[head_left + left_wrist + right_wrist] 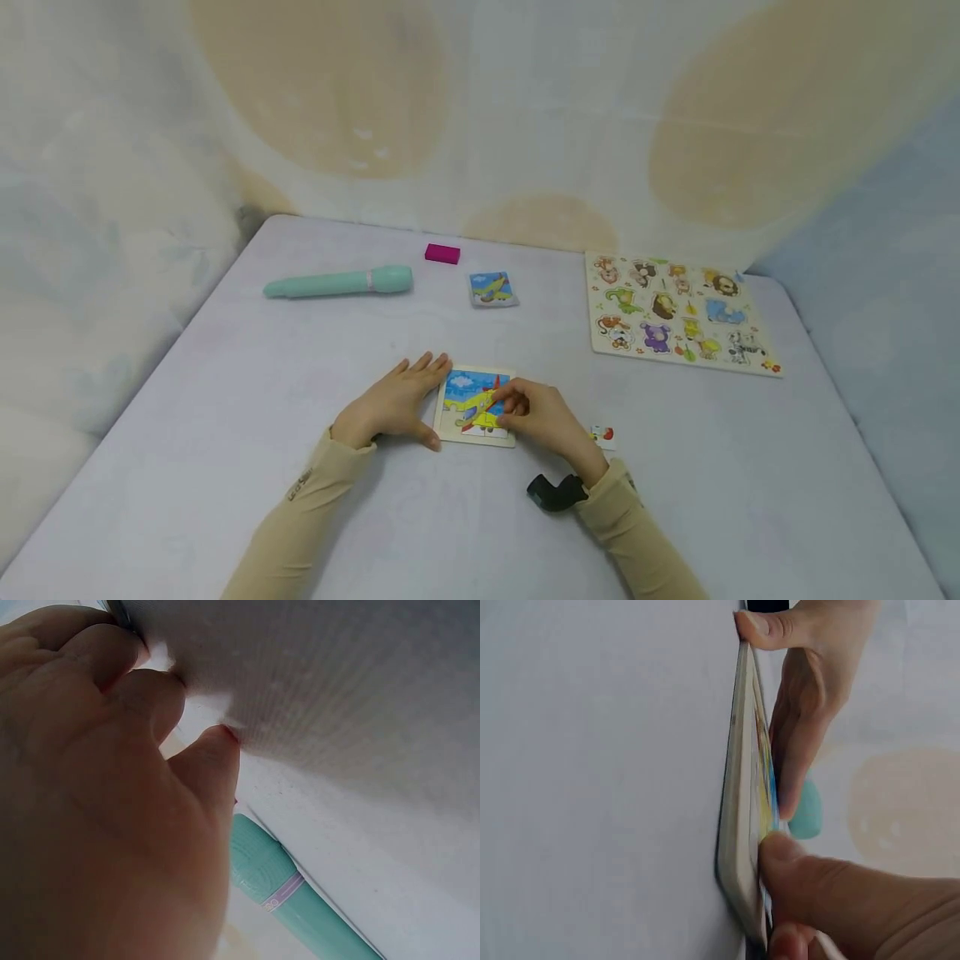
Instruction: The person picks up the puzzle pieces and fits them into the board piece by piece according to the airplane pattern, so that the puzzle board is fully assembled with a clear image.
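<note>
A small square jigsaw puzzle (pixel 459 382) with a pale wooden frame and a yellow airplane picture lies on the table. My left hand (pixel 397 404) rests along its left side, fingers spread, with the fingertips at the upper left corner and the thumb near the lower left one. My right hand (pixel 543 417) is over the puzzle's right side with bent fingers. Its thumb (pixel 780 851) touches the picture surface in the right wrist view. I cannot tell whether a piece is between those fingers. A loose puzzle piece (pixel 604 442) with a red patch lies beside the right wrist.
Behind the puzzle lie a wrapped airplane picture square (pixel 491 289), a magenta block (pixel 442 254) and a mint green pen-shaped object (pixel 330 284). An animal puzzle board (pixel 630 325) is at the back right. Curtains (pixel 525 125) hang behind the table (pixel 225 400).
</note>
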`<state>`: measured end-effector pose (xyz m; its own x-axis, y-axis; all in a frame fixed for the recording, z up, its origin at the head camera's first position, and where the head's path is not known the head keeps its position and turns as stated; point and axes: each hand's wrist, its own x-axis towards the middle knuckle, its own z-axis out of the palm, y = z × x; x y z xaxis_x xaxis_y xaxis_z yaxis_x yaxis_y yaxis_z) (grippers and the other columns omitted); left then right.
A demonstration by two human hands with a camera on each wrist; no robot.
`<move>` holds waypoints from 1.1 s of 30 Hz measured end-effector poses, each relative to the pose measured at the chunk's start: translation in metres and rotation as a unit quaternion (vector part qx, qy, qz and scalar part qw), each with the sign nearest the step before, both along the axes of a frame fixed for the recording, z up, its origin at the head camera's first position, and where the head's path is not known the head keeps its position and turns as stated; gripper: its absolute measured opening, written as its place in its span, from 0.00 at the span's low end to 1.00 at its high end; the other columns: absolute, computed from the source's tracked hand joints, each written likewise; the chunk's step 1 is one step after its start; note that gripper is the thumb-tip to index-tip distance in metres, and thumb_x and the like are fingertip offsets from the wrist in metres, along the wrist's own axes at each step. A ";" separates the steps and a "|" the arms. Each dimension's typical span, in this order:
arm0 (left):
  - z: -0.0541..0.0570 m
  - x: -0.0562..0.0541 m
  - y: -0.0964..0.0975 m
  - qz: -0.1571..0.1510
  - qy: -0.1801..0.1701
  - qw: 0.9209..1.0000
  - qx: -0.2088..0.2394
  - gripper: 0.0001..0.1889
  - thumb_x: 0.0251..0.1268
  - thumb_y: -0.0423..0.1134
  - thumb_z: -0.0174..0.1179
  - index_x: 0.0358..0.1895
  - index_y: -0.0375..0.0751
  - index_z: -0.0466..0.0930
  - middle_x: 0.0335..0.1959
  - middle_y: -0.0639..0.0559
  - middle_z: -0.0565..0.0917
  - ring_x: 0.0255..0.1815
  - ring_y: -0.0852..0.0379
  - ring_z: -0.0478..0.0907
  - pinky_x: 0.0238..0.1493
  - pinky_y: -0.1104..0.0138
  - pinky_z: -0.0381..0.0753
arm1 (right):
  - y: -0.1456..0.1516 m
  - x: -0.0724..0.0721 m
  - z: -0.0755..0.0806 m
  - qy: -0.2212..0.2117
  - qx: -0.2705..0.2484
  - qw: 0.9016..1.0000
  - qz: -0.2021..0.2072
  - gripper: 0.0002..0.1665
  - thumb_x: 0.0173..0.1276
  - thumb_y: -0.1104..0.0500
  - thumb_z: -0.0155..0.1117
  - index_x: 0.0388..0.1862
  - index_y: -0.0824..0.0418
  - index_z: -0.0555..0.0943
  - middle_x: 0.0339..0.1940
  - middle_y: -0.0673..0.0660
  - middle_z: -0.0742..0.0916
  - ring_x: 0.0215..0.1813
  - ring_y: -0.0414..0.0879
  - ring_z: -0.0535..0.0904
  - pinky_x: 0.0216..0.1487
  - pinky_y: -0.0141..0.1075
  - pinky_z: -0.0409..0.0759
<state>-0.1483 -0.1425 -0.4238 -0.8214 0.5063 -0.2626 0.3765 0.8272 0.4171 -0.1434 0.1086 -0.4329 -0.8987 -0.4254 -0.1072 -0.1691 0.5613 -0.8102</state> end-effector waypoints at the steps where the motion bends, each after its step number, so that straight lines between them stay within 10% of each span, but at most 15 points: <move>1: 0.000 0.000 0.000 -0.001 0.001 1.000 0.000 0.63 0.38 0.56 0.78 0.77 0.37 0.49 0.79 0.43 0.49 0.81 0.42 0.42 0.78 0.44 0.42 | -0.001 0.001 0.000 0.008 0.007 1.000 -0.004 0.12 0.58 0.66 0.70 0.42 0.61 0.83 0.29 0.52 0.79 0.29 0.42 0.71 0.28 0.27 0.70; 12: -0.002 -0.001 0.006 -0.009 -0.001 1.000 0.009 0.63 0.38 0.56 0.78 0.77 0.37 0.49 0.79 0.43 0.49 0.81 0.42 0.42 0.78 0.44 0.41 | 0.039 -0.009 0.011 -0.046 0.021 0.998 0.047 0.19 0.68 0.56 0.64 0.55 0.61 0.79 0.41 0.57 0.83 0.38 0.44 0.75 0.36 0.30 0.75; 24: 0.000 -0.003 0.007 -0.007 -0.009 1.000 0.012 0.63 0.38 0.54 0.78 0.77 0.37 0.49 0.79 0.43 0.50 0.81 0.42 0.41 0.78 0.44 0.40 | 0.136 -0.002 0.040 -0.068 0.097 0.993 -0.015 0.27 0.71 0.52 0.59 0.64 0.65 0.71 0.57 0.66 0.82 0.58 0.59 0.78 0.54 0.49 0.80; 33: -0.002 -0.003 0.006 -0.004 -0.002 1.000 0.011 0.62 0.38 0.54 0.78 0.77 0.38 0.49 0.79 0.44 0.50 0.81 0.43 0.42 0.78 0.45 0.41 | 0.153 0.019 0.031 -0.056 0.083 0.995 0.013 0.32 0.59 0.61 0.72 0.62 0.62 0.75 0.51 0.59 0.83 0.49 0.48 0.79 0.44 0.30 0.80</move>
<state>-0.1510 -0.1369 -0.4256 -0.8168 0.5178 -0.2544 0.3813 0.8154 0.4355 -0.1244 0.2612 -0.4021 -0.8657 -0.4171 -0.2769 -0.0991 0.6850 -0.7218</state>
